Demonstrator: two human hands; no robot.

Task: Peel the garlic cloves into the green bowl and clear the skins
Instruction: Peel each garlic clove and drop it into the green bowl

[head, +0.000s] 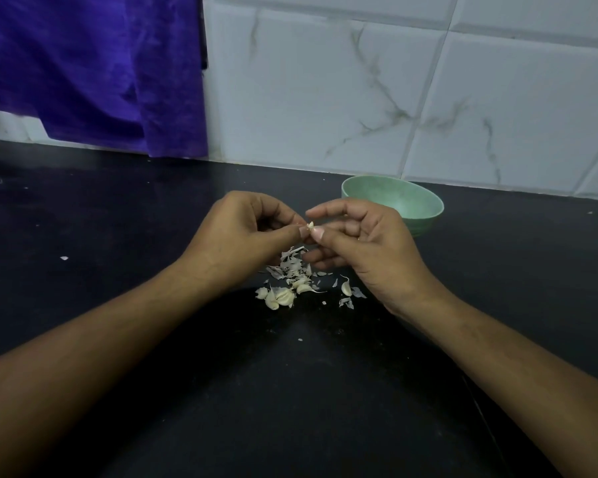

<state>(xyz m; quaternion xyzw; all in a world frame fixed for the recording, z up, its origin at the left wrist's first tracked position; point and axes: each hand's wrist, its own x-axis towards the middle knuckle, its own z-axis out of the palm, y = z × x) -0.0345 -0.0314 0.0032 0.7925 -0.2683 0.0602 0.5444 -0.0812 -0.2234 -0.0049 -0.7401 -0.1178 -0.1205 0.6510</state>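
Pinching a garlic clove (310, 226) between left grip (242, 232) and right grip (363, 243), skins (292, 265) below, green bowl (415, 201) behind

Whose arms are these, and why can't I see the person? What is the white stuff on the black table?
There is no machine here, just a person. A camera on their head looks down, so you see only their two arms. The left hand and the right hand pinch one small garlic clove between them, above the black counter. The white bits below are papery garlic skins, and nearer the person lie a few more cloves. Behind the right hand stands a green bowl, near the tiled wall. A purple cloth hangs at the back left.
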